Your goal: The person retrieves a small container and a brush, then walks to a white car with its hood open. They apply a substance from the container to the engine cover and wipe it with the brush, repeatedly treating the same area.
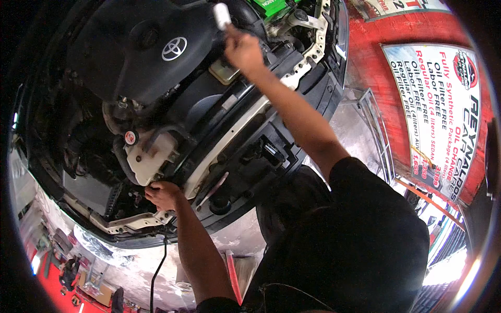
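Note:
Before me is a car's engine bay, with a black plastic engine cover (156, 35) bearing a Toyota emblem (174, 49). My right hand (244, 51), blurred, reaches over the far right of the cover. Its fingers grip a small white object (222, 16), too blurred to name. My left hand (163, 195) is at the near end of a whitish plastic coolant reservoir (150, 156), close to the pale radiator support (233, 131). Its fingers are curled, and whether they hold anything is hidden. A round cap (130, 137) with a red and white label sits beside the reservoir.
A green item (272, 7) with lettering lies at the top of the bay. Below the left arm hangs a black cable (158, 270). Right of the car stand a metal frame (381, 137) and a red wall (372, 66) with a printed sign (434, 117).

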Demonstrator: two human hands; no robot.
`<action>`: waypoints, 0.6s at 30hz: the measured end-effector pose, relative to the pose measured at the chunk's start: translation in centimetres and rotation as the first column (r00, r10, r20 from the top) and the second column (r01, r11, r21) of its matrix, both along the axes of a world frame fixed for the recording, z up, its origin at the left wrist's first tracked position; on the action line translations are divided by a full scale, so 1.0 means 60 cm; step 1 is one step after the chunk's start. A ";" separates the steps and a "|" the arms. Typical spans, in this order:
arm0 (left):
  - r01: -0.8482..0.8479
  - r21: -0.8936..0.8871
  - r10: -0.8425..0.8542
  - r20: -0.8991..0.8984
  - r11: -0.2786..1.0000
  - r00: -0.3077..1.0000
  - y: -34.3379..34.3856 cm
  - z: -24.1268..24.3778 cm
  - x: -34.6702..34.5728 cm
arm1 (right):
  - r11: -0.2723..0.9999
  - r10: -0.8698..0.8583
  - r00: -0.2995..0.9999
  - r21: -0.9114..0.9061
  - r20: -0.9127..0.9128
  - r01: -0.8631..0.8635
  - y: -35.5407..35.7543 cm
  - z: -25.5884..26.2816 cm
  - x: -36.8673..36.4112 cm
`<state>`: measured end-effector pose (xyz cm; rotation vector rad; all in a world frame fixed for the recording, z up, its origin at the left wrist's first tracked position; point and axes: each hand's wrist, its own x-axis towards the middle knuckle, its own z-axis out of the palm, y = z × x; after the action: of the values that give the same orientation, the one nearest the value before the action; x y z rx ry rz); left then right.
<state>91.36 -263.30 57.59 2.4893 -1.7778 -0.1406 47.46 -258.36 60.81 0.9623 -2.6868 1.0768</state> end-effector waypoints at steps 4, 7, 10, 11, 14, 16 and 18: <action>-0.008 -0.050 0.009 0.037 0.999 0.999 0.006 -0.003 0.015 | 0.962 0.258 0.966 0.095 0.003 -0.257 0.004 0.018 0.136; -0.014 -0.020 0.015 0.029 1.000 0.999 0.002 0.004 0.018 | 0.970 0.151 0.988 0.191 0.027 -0.153 0.011 0.018 0.061; 0.005 -0.021 -0.005 -0.014 1.000 1.000 0.006 0.005 0.008 | 0.996 -0.065 0.998 -0.062 -0.007 0.064 0.004 0.018 -0.030; 0.011 -0.015 -0.011 -0.022 1.000 1.000 0.006 0.008 0.000 | 0.989 -0.091 0.996 -0.118 -0.024 0.088 0.004 0.006 -0.034; -0.012 -0.053 0.012 0.003 0.999 1.000 0.000 -0.003 0.014 | 0.968 0.245 0.969 0.046 -0.011 -0.245 0.021 0.010 0.088; -0.008 -0.068 0.008 -0.001 0.998 1.000 0.008 -0.008 0.024 | 0.948 0.256 0.967 0.197 -0.005 -0.251 0.025 0.020 0.108; -0.003 -0.084 0.000 -0.039 0.996 0.999 0.008 -0.011 0.030 | 0.946 0.056 0.993 0.312 0.102 -0.085 -0.013 0.039 0.024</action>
<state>93.16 -262.84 56.95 2.4136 -1.7295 -0.1105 48.88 -259.15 63.17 1.0877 -2.9845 0.7277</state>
